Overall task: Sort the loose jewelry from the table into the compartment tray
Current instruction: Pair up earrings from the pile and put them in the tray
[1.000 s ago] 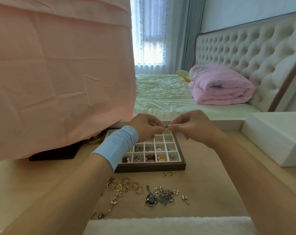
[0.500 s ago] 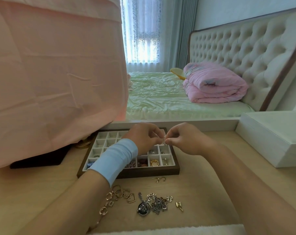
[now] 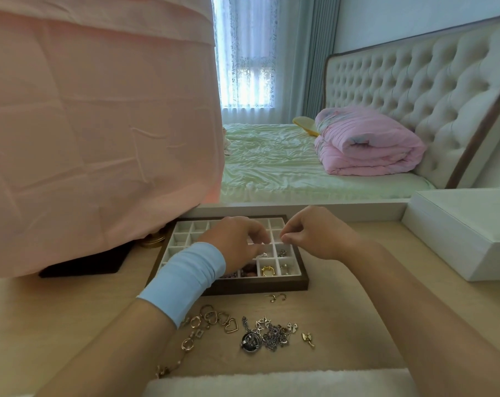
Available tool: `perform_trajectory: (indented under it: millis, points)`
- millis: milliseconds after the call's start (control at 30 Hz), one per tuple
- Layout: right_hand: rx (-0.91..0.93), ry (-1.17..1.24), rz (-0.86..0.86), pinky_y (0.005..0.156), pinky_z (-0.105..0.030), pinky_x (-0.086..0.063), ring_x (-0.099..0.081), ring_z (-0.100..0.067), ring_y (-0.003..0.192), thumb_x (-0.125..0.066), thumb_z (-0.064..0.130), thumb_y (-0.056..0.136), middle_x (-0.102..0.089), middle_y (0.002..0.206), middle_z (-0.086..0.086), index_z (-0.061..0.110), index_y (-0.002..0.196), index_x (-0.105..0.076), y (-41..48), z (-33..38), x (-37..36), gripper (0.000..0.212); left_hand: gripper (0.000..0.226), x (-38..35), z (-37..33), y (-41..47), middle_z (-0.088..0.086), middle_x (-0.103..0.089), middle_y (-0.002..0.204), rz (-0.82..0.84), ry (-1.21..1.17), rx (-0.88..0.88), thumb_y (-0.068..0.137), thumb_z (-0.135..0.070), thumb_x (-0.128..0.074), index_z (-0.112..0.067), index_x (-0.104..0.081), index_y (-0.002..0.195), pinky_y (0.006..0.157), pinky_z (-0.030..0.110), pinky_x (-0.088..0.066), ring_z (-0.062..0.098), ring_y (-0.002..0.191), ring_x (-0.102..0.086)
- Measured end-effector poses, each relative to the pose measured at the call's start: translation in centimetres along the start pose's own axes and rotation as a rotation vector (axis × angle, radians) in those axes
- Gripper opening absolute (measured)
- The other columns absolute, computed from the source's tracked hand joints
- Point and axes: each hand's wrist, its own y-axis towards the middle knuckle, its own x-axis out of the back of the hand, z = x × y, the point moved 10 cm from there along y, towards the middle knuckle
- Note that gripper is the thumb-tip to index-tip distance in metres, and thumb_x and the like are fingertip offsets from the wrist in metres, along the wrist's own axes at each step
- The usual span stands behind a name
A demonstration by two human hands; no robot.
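The fingertips [image 3: 264, 239] of the left hand [image 3: 240, 242] curl in, thumb against forefinger; the fingertips [image 3: 284, 238] of the right hand [image 3: 314, 234] pinch the same way, the two sets near each other but apart. Whatever they hold is too small to make out, so I cannot tell whether either pinch has a piece in it. Both hands hang over the far right cells of the compartment tray [image 3: 257, 287], I judge so that something tiny can go down into a cell there. A blue wristband [image 3: 185, 282] wraps the left wrist, which hides the tray's middle cells.

One tray; among its near right cells one gold ring [image 3: 267, 270] and one silver piece [image 3: 262, 255] show, with a few other cells filled. On the table [image 3: 71, 310] in front lie one gold heart-link chain [image 3: 211, 319], one silver tangle [image 3: 267, 336] whose pieces I cannot count, one gold charm [image 3: 308, 338], and two gold hoops [image 3: 276, 296] just beside the tray's near rim; most of the sorting looks undone.
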Motion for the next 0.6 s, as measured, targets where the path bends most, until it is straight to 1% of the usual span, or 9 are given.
perform_trajectory:
  millis: [67,167,233,267,333,367,433,500,600]
  points:
    - [0.023,0.006,-0.016,0.095,-0.032,-0.054,-0.066,-0.001,0.096,-0.069,0.026,0.096,-0.075,0.106,0.015,0.027,0.102,-0.081,-0.3,0.8,0.7,0.013,0.01,0.8,0.2,-1.0,-0.026,-0.056,0.088,-0.013,0.022,-0.002,0.091,-0.032,-0.063,-0.039,-0.066,0.097,0.082,0.025,-0.045,-0.005,0.079,-0.05]
    - [0.076,-0.002,-0.003,0.093,-0.028,-0.053,-0.066,0.001,0.094,-0.069,0.029,0.095,-0.072,0.099,0.019,0.03,0.1,-0.08,-0.9,3.0,0.9,0.012,0.012,1.9,0.7,-3.2,-0.023,-0.059,0.089,-0.003,0.049,0.023,0.093,-0.03,-0.062,-0.037,-0.067,0.1,0.078,0.022,-0.044,-0.003,0.077,-0.052]
    - [0.113,-0.02,0.048,0.084,-0.024,-0.051,-0.064,0.002,0.089,-0.07,0.031,0.094,-0.07,0.094,0.021,0.032,0.096,-0.078,-1.5,5.2,0.0,0.009,0.012,2.4,1.0,-5.1,-0.022,-0.059,0.088,0.006,0.074,0.03,0.093,-0.032,-0.062,-0.037,-0.067,0.102,0.072,0.017,-0.043,-0.002,0.078,-0.053]
    - [0.139,-0.043,0.086,0.081,-0.023,-0.051,-0.064,0.002,0.087,-0.072,0.032,0.092,-0.069,0.092,0.02,0.032,0.095,-0.078,-2.0,6.4,-0.7,0.007,0.012,2.6,1.2,-6.0,-0.023,-0.058,0.087,0.009,0.105,0.033,0.093,-0.034,-0.061,-0.038,-0.067,0.103,0.066,0.013,-0.04,-0.004,0.077,-0.052]
    - [0.192,-0.115,0.17,0.082,-0.025,-0.053,-0.064,0.0,0.087,-0.074,0.033,0.09,-0.069,0.091,0.019,0.033,0.094,-0.079,-3.0,8.6,-2.6,0.006,0.012,2.7,1.8,-7.7,-0.025,-0.055,0.083,0.015,0.192,0.047,0.093,-0.038,-0.06,-0.041,-0.065,0.103,0.056,0.009,-0.03,-0.009,0.073,-0.048]
    - [0.209,-0.152,0.21,0.083,-0.027,-0.054,-0.064,-0.002,0.089,-0.074,0.033,0.089,-0.068,0.091,0.019,0.034,0.094,-0.079,-3.5,9.5,-3.6,0.007,0.013,2.5,2.1,-8.5,-0.025,-0.054,0.081,0.021,0.227,0.054,0.092,-0.039,-0.06,-0.042,-0.065,0.103,0.056,0.009,-0.029,-0.009,0.072,-0.048]
    - [0.233,-0.209,0.271,0.082,-0.029,-0.055,-0.064,-0.007,0.089,-0.075,0.032,0.088,-0.066,0.089,0.017,0.032,0.096,-0.079,-4.5,11.0,-5.4,0.01,0.013,2.0,2.9,-9.9,-0.025,-0.055,0.08,0.033,0.237,0.055,0.09,-0.037,-0.062,-0.043,-0.067,0.101,0.061,0.011,-0.037,-0.004,0.074,-0.052]
    - [0.255,-0.253,0.293,0.081,-0.031,-0.057,-0.066,-0.01,0.09,-0.075,0.031,0.087,-0.07,0.092,0.015,0.033,0.097,-0.08,-5.2,12.0,-6.6,0.011,0.014,1.4,3.3,-10.8,-0.022,-0.06,0.09,0.041,0.194,0.028,0.089,-0.034,-0.065,-0.041,-0.07,0.1,0.075,0.019,-0.048,0.001,0.084,-0.055]
    - [0.263,-0.322,0.312,0.081,-0.033,-0.059,-0.067,-0.013,0.092,-0.075,0.035,0.088,-0.074,0.098,0.011,0.033,0.099,-0.08,-5.8,12.7,-7.7,0.013,0.021,0.7,3.4,-11.8,-0.02,-0.061,0.107,0.058,0.261,-0.023,0.093,-0.038,-0.059,-0.042,-0.068,0.112,0.088,0.027,-0.049,0.002,0.097,-0.052]
